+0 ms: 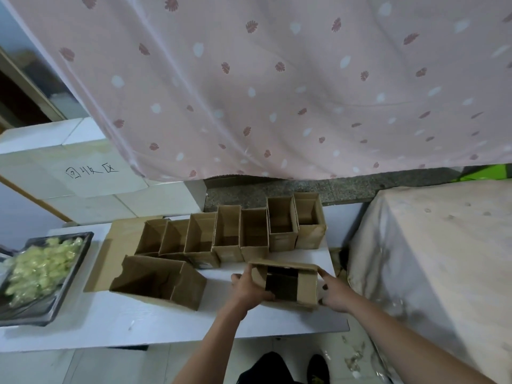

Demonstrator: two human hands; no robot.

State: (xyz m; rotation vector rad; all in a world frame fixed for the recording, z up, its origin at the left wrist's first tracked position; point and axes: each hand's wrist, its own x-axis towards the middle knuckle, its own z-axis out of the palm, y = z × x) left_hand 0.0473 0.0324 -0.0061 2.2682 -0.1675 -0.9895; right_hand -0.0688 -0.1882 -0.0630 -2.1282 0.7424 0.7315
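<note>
Both hands [250, 286] [333, 296] grip the cardboard box [306, 286].

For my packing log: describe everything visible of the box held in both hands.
The box is brown cardboard, with a broad dark band across the side facing the camera and a creased top flap. It sits tilted at the right end of the white table. The left hand and right hand grip its opposite sides.

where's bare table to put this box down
Bare table runs along the near edge, between the tray and the left hand. A thin strip lies between the held box and the row of boxes. The back is crowded.
</note>
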